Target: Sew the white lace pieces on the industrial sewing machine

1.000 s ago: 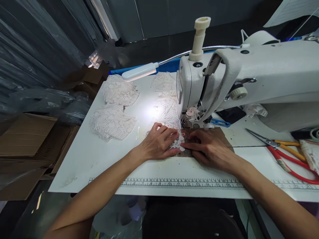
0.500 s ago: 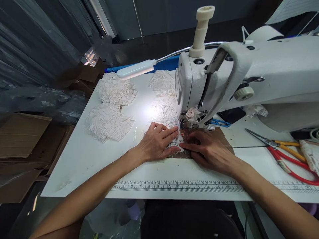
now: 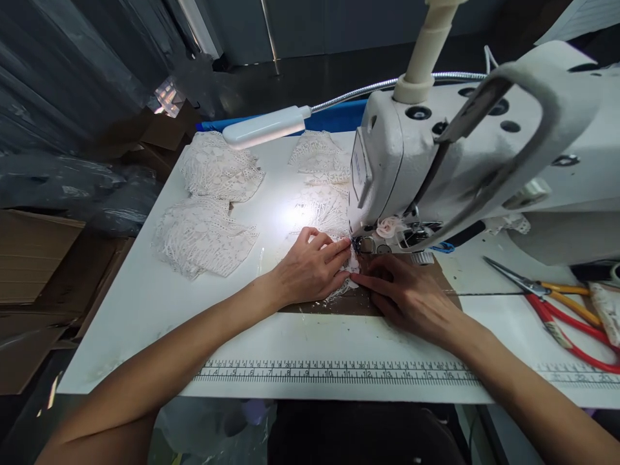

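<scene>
My left hand point(image 3: 310, 266) lies flat with fingers stretched out on a small white lace piece point(image 3: 345, 284), pressing it down just in front of the needle area of the white sewing machine point(image 3: 436, 155). My right hand point(image 3: 407, 294) rests on the brown plate point(image 3: 329, 303) to the right, its fingers extended and fingertips touching the same lace. Most of the lace under my hands is hidden.
Two piles of white lace point(image 3: 203, 236) point(image 3: 217, 169) lie at the left of the white table point(image 3: 145, 303), more lace point(image 3: 320, 155) behind the lamp point(image 3: 264, 126). Red-handled scissors point(image 3: 557, 310) lie at the right. A printed ruler point(image 3: 339, 373) runs along the front edge. Cardboard boxes point(image 3: 29, 258) stand left.
Both hands have slid the lace slightly forward toward the needle. My head has moved closer and the machine now looms larger.
</scene>
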`<state>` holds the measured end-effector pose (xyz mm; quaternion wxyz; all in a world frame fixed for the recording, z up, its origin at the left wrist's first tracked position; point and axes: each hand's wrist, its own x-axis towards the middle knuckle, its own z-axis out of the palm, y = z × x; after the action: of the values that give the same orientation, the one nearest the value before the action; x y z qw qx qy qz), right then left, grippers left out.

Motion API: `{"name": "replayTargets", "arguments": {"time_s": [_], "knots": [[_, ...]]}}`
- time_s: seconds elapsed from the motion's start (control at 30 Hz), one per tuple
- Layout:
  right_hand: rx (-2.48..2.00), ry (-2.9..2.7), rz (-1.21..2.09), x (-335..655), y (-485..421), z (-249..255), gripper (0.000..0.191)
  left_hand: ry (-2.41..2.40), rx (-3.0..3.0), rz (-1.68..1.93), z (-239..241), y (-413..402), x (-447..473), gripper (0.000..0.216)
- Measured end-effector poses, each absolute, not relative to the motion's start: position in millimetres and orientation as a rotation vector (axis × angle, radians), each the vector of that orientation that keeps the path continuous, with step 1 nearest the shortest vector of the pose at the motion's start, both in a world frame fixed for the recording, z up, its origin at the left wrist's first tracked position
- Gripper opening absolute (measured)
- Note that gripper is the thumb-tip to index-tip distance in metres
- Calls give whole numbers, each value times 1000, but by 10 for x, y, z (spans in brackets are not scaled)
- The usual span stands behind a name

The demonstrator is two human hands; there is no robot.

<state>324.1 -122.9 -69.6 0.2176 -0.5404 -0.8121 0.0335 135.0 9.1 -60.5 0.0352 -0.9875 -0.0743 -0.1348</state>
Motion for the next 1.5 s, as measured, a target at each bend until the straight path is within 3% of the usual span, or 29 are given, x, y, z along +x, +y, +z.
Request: {"name": "replayTargets", "arguments": {"time_s": [1.5], "knots": [[-1612,-2077,217,3216,-1285,-787,33,-271,-3073,-562,-684,107,1348,31]]}}
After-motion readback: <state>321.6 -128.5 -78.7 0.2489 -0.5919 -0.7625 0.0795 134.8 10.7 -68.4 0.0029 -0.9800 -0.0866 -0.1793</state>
